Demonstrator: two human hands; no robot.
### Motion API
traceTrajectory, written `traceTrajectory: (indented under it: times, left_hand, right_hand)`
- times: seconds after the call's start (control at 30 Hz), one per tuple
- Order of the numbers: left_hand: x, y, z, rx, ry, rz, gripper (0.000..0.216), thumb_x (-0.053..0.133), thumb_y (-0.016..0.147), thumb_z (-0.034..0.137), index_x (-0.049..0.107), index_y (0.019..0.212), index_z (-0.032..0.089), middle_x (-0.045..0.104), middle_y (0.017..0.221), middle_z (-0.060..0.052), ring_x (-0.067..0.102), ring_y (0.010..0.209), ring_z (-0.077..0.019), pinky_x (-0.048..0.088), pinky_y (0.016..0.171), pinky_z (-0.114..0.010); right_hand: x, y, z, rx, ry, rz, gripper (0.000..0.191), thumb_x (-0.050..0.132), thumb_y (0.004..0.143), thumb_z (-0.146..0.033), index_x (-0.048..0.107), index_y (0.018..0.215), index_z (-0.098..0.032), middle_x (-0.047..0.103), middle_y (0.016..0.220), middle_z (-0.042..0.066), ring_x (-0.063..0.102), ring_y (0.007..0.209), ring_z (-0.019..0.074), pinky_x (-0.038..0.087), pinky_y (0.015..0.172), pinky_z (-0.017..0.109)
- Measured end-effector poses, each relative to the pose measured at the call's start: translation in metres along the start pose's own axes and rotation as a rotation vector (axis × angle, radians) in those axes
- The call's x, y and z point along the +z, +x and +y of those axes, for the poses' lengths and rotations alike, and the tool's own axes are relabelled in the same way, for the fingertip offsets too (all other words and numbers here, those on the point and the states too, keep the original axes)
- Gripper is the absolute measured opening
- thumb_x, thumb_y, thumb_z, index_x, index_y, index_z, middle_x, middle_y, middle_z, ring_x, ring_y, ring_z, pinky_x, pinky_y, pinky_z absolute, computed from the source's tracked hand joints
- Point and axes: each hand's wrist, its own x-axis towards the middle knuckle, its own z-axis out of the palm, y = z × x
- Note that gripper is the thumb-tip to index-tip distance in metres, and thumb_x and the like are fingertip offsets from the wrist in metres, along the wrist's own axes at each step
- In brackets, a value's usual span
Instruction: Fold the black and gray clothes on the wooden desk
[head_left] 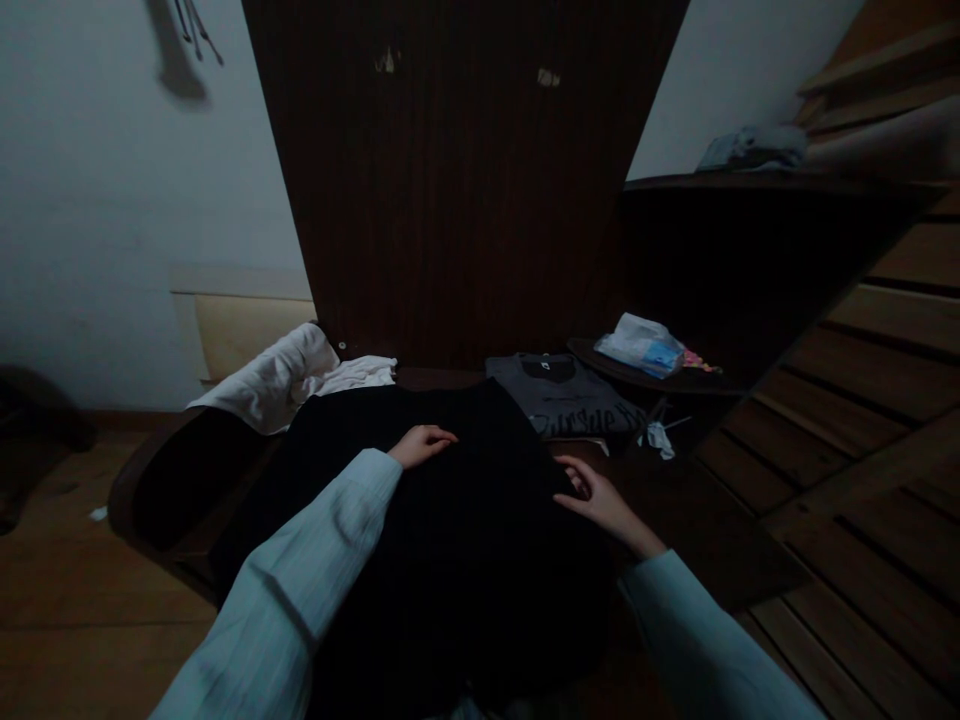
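A black garment lies spread over a dark wooden table in front of me. My left hand rests flat on the garment near its far edge, fingers stretched out. At the garment's right edge, my right hand has its fingers curled in a pinch on the black cloth. Both arms wear light blue sleeves.
A folded grey T-shirt with lettering lies beyond the black garment. White clothing is heaped at the table's far left. A plastic packet sits on a round tray at the back right. A dark wooden panel rises behind; wooden stairs climb on the right.
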Motion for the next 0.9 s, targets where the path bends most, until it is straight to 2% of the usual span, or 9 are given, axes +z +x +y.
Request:
traceTrajectory:
  times: [0.17,0.23,0.33,0.47,0.67,0.77,0.9]
  left_hand:
    - [-0.001,-0.001,-0.001,-0.022,-0.115,-0.02,0.026,0.05,0.075,0.026,0.065,0.095,0.017,0.065,0.093,-0.003,0.057,0.087,-0.0153,0.041,0.081,-0.026]
    - [-0.001,-0.001,-0.002,-0.037,-0.191,-0.018,0.028,0.051,0.075,0.029,0.064,0.097,0.018,0.065,0.097,-0.003,0.057,0.089,-0.0157,0.04,0.082,-0.027]
    - [-0.002,-0.001,-0.003,-0.067,-0.308,-0.006,0.03,0.053,0.074,0.032,0.063,0.098,0.018,0.064,0.098,-0.002,0.056,0.089,-0.0158,0.041,0.079,-0.027]
    - [-0.003,-0.001,-0.004,-0.126,-0.418,0.021,0.034,0.056,0.072,0.036,0.063,0.099,0.016,0.064,0.089,-0.003,0.055,0.077,-0.0139,0.042,0.069,-0.024]
    - [-0.004,-0.002,-0.005,-0.167,-0.554,0.084,0.034,0.057,0.069,0.037,0.064,0.096,0.017,0.06,0.072,0.0,0.047,0.058,-0.008,0.035,0.053,-0.02]
    - [-0.002,-0.002,-0.005,-0.173,-0.539,0.1,0.031,0.055,0.07,0.036,0.064,0.093,0.016,0.058,0.069,0.001,0.045,0.056,-0.0079,0.035,0.053,-0.02]
    - [0.0,-0.001,-0.003,-0.16,-0.409,0.031,0.028,0.052,0.072,0.035,0.064,0.088,0.015,0.061,0.076,-0.001,0.05,0.064,-0.0112,0.038,0.059,-0.023]
  right_hand:
    - [0.006,0.006,0.001,0.033,-0.243,0.076,0.037,0.049,0.067,-0.026,0.052,0.104,-0.019,0.058,0.069,-0.001,0.056,0.064,0.0146,0.045,0.061,0.027]
    - [0.011,0.007,0.001,0.041,-0.324,0.114,0.04,0.047,0.067,-0.022,0.052,0.106,-0.02,0.061,0.077,0.001,0.059,0.071,0.0165,0.046,0.066,0.029]
    - [0.016,0.007,0.002,0.018,-0.392,0.148,0.046,0.045,0.068,-0.017,0.047,0.113,-0.022,0.062,0.098,0.004,0.059,0.089,0.0191,0.045,0.077,0.032]
    - [0.017,0.006,0.004,0.002,-0.42,0.153,0.049,0.04,0.07,-0.013,0.043,0.119,-0.022,0.059,0.11,0.005,0.057,0.097,0.0188,0.045,0.082,0.032]
    - [0.017,0.005,0.004,0.041,-0.541,0.152,0.045,0.039,0.073,-0.012,0.046,0.116,-0.019,0.063,0.104,0.008,0.06,0.092,0.0219,0.047,0.079,0.035]
    - [0.018,0.005,0.002,0.037,-0.585,0.153,0.044,0.041,0.073,-0.014,0.045,0.116,-0.019,0.063,0.102,0.008,0.061,0.09,0.0222,0.047,0.078,0.035]
    - [0.018,0.003,-0.002,0.009,-0.605,0.15,0.044,0.044,0.073,-0.015,0.045,0.117,-0.021,0.063,0.103,0.006,0.062,0.089,0.0209,0.048,0.078,0.033]
